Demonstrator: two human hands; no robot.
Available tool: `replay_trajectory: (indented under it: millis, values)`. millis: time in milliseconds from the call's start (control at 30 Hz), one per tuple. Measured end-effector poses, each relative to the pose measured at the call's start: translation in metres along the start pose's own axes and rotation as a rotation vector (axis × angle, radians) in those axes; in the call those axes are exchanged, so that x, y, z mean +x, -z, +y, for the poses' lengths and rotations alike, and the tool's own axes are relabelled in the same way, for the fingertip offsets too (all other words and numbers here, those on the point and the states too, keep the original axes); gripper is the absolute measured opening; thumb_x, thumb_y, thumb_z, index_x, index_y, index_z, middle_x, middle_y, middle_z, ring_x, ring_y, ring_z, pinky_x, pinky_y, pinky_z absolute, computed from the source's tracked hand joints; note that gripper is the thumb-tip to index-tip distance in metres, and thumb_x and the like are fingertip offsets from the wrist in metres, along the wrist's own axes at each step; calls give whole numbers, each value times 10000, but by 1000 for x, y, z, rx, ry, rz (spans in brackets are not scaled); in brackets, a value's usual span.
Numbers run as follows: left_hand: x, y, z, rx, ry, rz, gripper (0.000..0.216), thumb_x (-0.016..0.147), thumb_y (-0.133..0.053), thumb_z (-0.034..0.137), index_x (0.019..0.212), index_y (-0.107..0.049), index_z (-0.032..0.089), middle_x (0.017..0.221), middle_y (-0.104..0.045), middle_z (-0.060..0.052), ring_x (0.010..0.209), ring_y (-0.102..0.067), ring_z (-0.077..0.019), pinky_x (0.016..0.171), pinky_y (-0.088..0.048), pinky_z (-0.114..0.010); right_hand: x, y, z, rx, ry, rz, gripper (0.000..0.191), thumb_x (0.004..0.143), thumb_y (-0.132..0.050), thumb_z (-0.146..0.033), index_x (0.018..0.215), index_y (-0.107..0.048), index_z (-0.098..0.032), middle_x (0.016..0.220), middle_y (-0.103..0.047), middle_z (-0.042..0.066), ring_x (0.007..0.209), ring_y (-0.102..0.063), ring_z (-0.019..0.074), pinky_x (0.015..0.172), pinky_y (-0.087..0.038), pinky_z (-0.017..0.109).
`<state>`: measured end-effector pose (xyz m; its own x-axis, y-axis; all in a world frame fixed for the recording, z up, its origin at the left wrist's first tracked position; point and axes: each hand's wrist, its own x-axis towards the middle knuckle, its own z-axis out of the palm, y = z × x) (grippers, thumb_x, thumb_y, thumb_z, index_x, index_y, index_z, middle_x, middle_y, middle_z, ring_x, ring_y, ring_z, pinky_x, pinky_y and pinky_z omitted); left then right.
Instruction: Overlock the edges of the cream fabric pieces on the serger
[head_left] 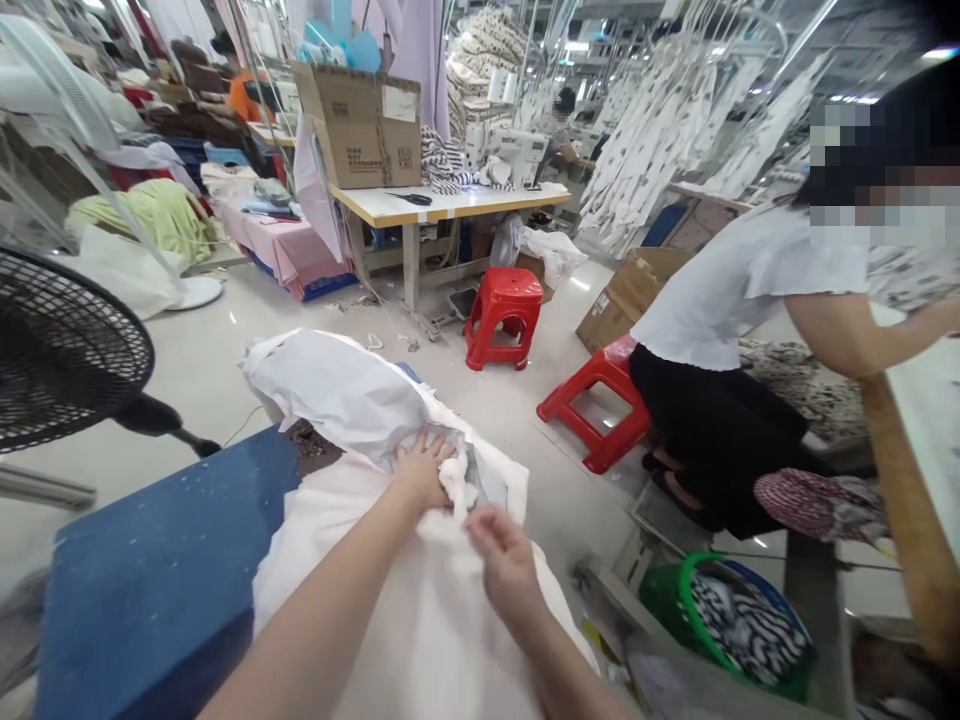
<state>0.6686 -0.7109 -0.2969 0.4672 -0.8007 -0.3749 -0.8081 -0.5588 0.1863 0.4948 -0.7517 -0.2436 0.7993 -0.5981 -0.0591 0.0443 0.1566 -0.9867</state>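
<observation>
My left hand [424, 472] lies on a heap of white cloth [337, 390], its fingers spread out and flat. Beside its thumb sits a bunched, knotted white strip [456, 480]. Just to the right and nearer to me is my right hand [504, 560], with its fingers curled in and fingertips close together near the strip's lower end. Whatever those fingers hold, if anything, is too small to make out. Pale cloth [427, 620] drapes below both forearms. A patch of dark brown fabric [311, 445] shows under the heap's left side.
A blue table [172, 560] and a black fan [67, 350] stand at left. Red stools [504, 310] are ahead. At right a co-worker in a white top [735, 280] leans over a table, with a green basket [686, 600] below. A sewing table [450, 205] stands behind.
</observation>
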Motion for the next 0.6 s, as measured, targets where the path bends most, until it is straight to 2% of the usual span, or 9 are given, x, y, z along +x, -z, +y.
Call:
replay_trajectory:
  millis: [67, 100, 167, 233, 300, 400, 467, 500, 600]
  values:
    - [-1, -6, 3, -5, 10, 36, 682, 777, -440, 475, 1406, -264, 279, 1510, -135, -46, 1373, 21, -350, 969, -191, -669, 38, 7, -4, 153, 13, 331, 279, 776, -538, -464, 814, -519, -188, 709, -525, 9, 622, -499, 124, 574, -420, 236]
    - [-2, -8, 4, -8, 12, 52, 639, 802, -399, 457, 1403, -271, 282, 1510, -136, -39, 1374, 26, -345, 968, -197, -664, 56, 13, -7, 200, 35, 408, 285, 792, -510, -462, 893, -502, -195, 786, -550, 23, 695, -539, 137, 627, -446, 252]
    - [-4, -10, 6, -19, 10, 76, 618, 818, -364, 484, 1400, -272, 299, 1510, -142, -29, 1374, 31, -347, 971, -206, -654, 82, 25, -7, 179, 130, 469, 306, 818, -465, -452, 997, -464, -204, 949, -571, 57, 877, -567, 157, 744, -461, 281]
    - [-5, -9, 6, -33, 6, 88, 618, 820, -342, 538, 1395, -273, 322, 1508, -157, -26, 1373, 23, -351, 971, -216, -646, 89, 32, 4, -54, 196, 398, 295, 844, -427, -426, 1023, -463, -195, 1022, -572, 80, 958, -553, 167, 801, -450, 301]
    - [-6, -8, 5, -49, 3, 89, 612, 828, -318, 555, 1394, -275, 326, 1502, -181, -35, 1373, 9, -351, 966, -227, -644, 81, 31, 25, -332, 193, 252, 259, 842, -435, -381, 989, -503, -178, 985, -593, 87, 911, -560, 182, 788, -450, 317]
    - [-6, -7, 3, -74, -2, 79, 616, 832, -323, 540, 1391, -300, 283, 1480, -245, -74, 1372, 7, -354, 965, -223, -650, 61, 23, 60, -592, 157, 74, 277, 742, -558, -249, 1009, -560, -173, 979, -615, 94, 904, -544, 229, 827, -420, 374]
    - [-7, -7, 4, -92, -3, 70, 614, 833, -325, 536, 1386, -316, 269, 1468, -272, -85, 1370, 22, -357, 970, -205, -659, 56, 19, 75, -777, 145, 27, 388, 689, -583, -172, 1076, -560, -173, 1030, -606, 113, 960, -511, 268, 870, -378, 409]
    - [-7, -6, 4, -102, -3, 64, 613, 834, -320, 543, 1383, -322, 270, 1468, -271, -83, 1370, 34, -358, 973, -194, -664, 57, 18, 78, -865, 137, 10, 385, 691, -576, -162, 1077, -564, -170, 1025, -605, 122, 963, -499, 278, 867, -367, 414]
    - [-7, -2, 3, -131, -5, 26, 632, 831, -285, 582, 1376, -337, 267, 1483, -233, -77, 1367, 49, -366, 972, -187, -676, 66, 16, 78, -949, 111, -6, 158, 738, -541, -188, 879, -613, -176, 867, -614, 114, 861, -500, 262, 772, -372, 370]
